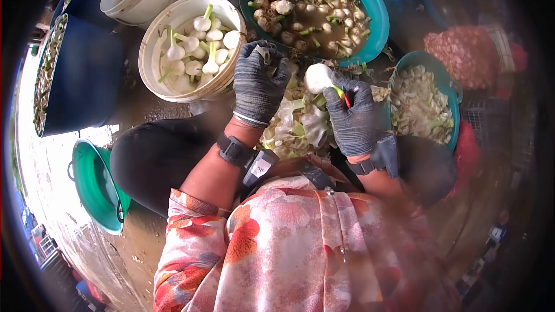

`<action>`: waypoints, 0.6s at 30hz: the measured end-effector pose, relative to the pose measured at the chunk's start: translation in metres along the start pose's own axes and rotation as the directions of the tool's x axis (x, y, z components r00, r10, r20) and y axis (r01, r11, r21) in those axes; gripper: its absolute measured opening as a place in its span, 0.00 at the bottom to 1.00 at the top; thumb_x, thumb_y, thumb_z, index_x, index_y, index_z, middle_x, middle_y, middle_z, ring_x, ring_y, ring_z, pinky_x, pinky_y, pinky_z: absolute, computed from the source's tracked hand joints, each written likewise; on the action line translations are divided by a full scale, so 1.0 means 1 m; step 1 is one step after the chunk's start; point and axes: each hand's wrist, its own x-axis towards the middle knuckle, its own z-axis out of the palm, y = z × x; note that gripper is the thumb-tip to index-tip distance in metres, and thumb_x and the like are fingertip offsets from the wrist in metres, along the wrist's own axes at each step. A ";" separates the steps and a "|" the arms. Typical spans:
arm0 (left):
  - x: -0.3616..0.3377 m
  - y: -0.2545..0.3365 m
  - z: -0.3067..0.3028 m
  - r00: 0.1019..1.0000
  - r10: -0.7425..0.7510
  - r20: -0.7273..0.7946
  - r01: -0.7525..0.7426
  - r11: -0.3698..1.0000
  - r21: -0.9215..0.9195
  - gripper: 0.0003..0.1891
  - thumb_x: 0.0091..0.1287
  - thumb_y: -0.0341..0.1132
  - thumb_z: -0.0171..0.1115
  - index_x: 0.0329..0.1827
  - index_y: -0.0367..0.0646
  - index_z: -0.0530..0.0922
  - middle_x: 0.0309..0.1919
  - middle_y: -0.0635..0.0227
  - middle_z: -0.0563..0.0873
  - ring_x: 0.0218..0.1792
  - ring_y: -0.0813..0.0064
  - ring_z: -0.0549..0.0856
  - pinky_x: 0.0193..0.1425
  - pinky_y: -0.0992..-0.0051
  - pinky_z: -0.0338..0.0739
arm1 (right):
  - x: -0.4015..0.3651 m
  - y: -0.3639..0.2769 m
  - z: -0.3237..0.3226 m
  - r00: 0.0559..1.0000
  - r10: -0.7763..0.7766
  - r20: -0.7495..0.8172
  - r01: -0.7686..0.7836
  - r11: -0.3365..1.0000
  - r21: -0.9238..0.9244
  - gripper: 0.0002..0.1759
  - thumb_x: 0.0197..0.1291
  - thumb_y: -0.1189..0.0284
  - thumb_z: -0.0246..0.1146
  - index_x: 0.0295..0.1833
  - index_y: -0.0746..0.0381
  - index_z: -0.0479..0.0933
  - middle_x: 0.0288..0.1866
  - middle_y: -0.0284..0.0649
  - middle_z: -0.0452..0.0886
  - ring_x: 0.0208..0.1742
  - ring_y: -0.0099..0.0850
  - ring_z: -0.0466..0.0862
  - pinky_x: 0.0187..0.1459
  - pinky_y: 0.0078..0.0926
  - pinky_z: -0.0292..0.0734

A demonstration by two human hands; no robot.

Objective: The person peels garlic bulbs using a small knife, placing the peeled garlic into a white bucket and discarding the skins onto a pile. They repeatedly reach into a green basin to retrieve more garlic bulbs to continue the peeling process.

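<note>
My left hand, in a grey knit glove, is raised beside the right rim of a white bucket of clean bulbs with green stems. Its fingers are curled round a scrap of brownish peel. In my gloved right hand is a small red-handled tool, together with the green stem of a peeled white bulb. The bulb points up and left, clear of my left hand. Loose peelings lie below and between my hands. The tool's blade cannot be made out.
A teal tub of unpeeled bulbs in brown water stands ahead. At right are a green basin of peelings and a net sack. On the left stand another white bucket, a blue barrel and a green basin.
</note>
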 end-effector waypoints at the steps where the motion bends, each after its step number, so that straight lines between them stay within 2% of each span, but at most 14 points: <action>1: -0.004 0.001 0.000 0.999 -0.041 0.002 0.041 0.991 -0.126 0.10 0.58 0.25 0.68 0.41 0.39 0.77 0.45 0.59 0.80 0.44 0.61 0.81 0.51 0.70 0.78 | 0.000 0.002 0.001 1.000 -0.001 -0.013 0.001 1.000 0.009 0.16 0.56 0.65 0.74 0.47 0.60 0.80 0.35 0.39 0.85 0.31 0.26 0.80 0.38 0.27 0.78; 3: -0.011 0.010 0.005 0.998 0.059 0.036 -0.055 0.993 -0.102 0.14 0.57 0.26 0.70 0.44 0.39 0.77 0.48 0.58 0.79 0.46 0.60 0.81 0.53 0.69 0.77 | 0.002 0.002 0.002 1.000 -0.003 -0.025 0.004 1.000 0.020 0.17 0.56 0.65 0.74 0.47 0.60 0.80 0.35 0.38 0.84 0.30 0.26 0.80 0.38 0.27 0.78; 4: -0.011 0.020 0.004 0.991 0.121 0.056 -0.121 0.993 -0.019 0.15 0.54 0.27 0.72 0.43 0.40 0.77 0.48 0.57 0.79 0.47 0.59 0.81 0.53 0.66 0.77 | 0.002 0.001 0.002 1.000 -0.010 -0.023 0.010 1.000 -0.014 0.17 0.56 0.65 0.74 0.47 0.60 0.80 0.35 0.38 0.85 0.30 0.26 0.80 0.38 0.27 0.78; 8: -0.015 0.020 0.014 0.991 0.126 0.037 -0.128 0.991 0.030 0.13 0.53 0.28 0.73 0.40 0.41 0.79 0.49 0.55 0.79 0.50 0.55 0.80 0.53 0.64 0.77 | 0.001 -0.015 0.001 0.998 -0.058 0.024 0.060 0.987 -0.150 0.17 0.56 0.66 0.74 0.48 0.60 0.80 0.37 0.38 0.86 0.31 0.26 0.81 0.38 0.27 0.79; 10: -0.013 0.021 0.016 0.985 0.175 0.002 -0.175 0.981 0.079 0.12 0.53 0.27 0.72 0.38 0.40 0.79 0.48 0.54 0.79 0.49 0.55 0.80 0.52 0.64 0.77 | 0.001 -0.005 0.005 0.998 -0.065 0.014 0.066 0.990 -0.121 0.17 0.56 0.65 0.74 0.48 0.60 0.80 0.37 0.38 0.86 0.31 0.27 0.82 0.39 0.27 0.79; 13: -0.010 0.013 0.016 0.990 0.134 -0.051 -0.126 0.983 0.133 0.10 0.54 0.26 0.71 0.36 0.40 0.78 0.48 0.55 0.80 0.48 0.56 0.81 0.52 0.64 0.77 | 0.001 -0.006 0.005 0.999 -0.043 0.002 0.043 0.996 -0.081 0.17 0.56 0.65 0.74 0.47 0.60 0.80 0.38 0.39 0.86 0.32 0.28 0.83 0.39 0.28 0.79; 14: -0.008 0.009 0.014 0.997 0.050 -0.053 -0.046 0.996 0.082 0.08 0.56 0.26 0.69 0.36 0.40 0.78 0.49 0.56 0.79 0.48 0.58 0.81 0.53 0.65 0.77 | 0.001 -0.009 0.003 1.000 -0.016 0.003 0.016 0.997 -0.074 0.17 0.56 0.65 0.74 0.47 0.60 0.80 0.38 0.38 0.86 0.33 0.28 0.84 0.40 0.28 0.79; 15: -0.007 0.003 0.014 0.997 -0.040 -0.060 0.036 0.997 -0.067 0.09 0.56 0.25 0.68 0.38 0.40 0.78 0.51 0.56 0.78 0.49 0.61 0.81 0.54 0.65 0.78 | 0.001 -0.012 0.001 1.000 -0.013 0.003 0.013 0.997 -0.076 0.17 0.56 0.65 0.74 0.47 0.60 0.80 0.38 0.38 0.86 0.33 0.28 0.84 0.40 0.28 0.79; 17: -0.014 -0.003 0.013 0.994 -0.043 -0.100 0.028 0.989 -0.142 0.11 0.53 0.30 0.72 0.36 0.39 0.79 0.48 0.52 0.79 0.49 0.52 0.80 0.54 0.59 0.75 | 0.002 -0.017 0.000 1.000 -0.026 0.013 0.028 0.988 -0.154 0.17 0.56 0.65 0.74 0.47 0.61 0.80 0.38 0.38 0.86 0.33 0.28 0.84 0.39 0.28 0.79; 18: -0.015 0.007 0.011 0.997 0.010 -0.081 -0.017 0.996 -0.083 0.12 0.53 0.31 0.73 0.36 0.39 0.79 0.49 0.51 0.79 0.50 0.52 0.79 0.55 0.59 0.75 | 0.002 -0.017 0.000 1.000 -0.027 0.012 0.028 0.988 -0.152 0.17 0.56 0.65 0.74 0.47 0.61 0.80 0.38 0.38 0.86 0.33 0.28 0.84 0.39 0.28 0.79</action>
